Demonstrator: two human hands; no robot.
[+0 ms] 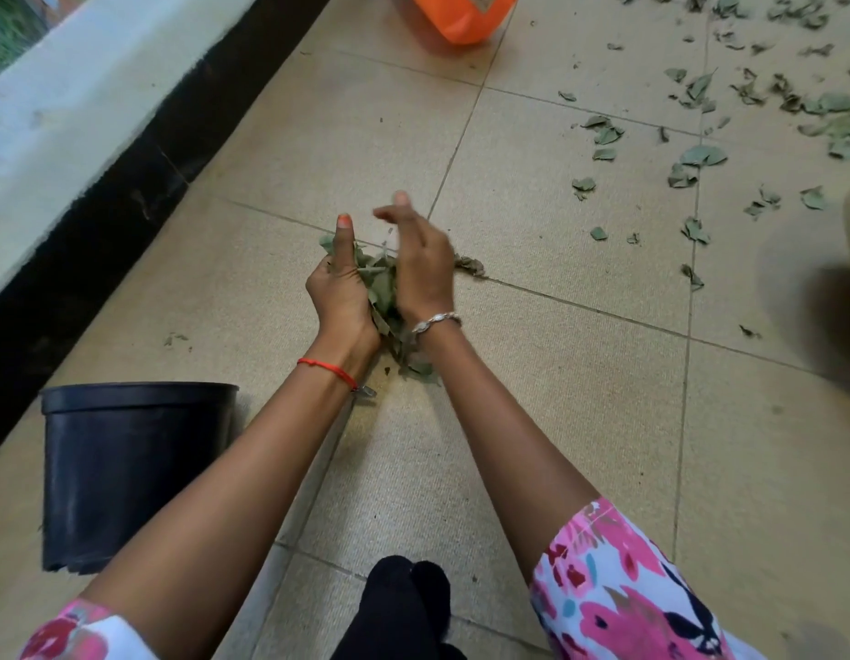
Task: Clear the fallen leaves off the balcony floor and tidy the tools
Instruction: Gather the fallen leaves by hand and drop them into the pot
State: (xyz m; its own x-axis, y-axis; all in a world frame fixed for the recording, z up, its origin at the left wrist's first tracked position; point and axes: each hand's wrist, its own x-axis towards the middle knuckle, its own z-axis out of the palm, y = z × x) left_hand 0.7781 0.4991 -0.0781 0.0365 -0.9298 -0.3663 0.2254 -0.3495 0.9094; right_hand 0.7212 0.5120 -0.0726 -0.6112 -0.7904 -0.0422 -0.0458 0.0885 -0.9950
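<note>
Two hands, one load: the leaf bundle [382, 290] is sandwiched between the left hand [339, 292] and the right hand [425, 273], low over the floor [532, 421], with loose ends trailing down between the wrists.

Grip, as observed. The left hand cups the bundle with its thumb [343, 238] straight up; its other digits are hidden behind the leaves, and we judge that they curl round them. The right hand presses in with its palm; its fingers [389, 214] reach forward, lightly bent and blurred, and hold nothing themselves.

Step in hand, our reading: compact the bundle, then lift it to a container. To do it well, we would close the heels of both palms under the hanging leaves near the wrists, squeeze evenly and keep the hands together. A few strays [470, 266] lie just beside the right hand and want a second pass.

Remaining work: scattered leaves [699, 159] cover the tiles well apart to the right, so we judge the clearing far from done.

Containers. The black pot [137, 469] stands upright near the left forearm; its inside is not visible. The orange container [461, 16] is cut off at the top edge, contents unknown.
</note>
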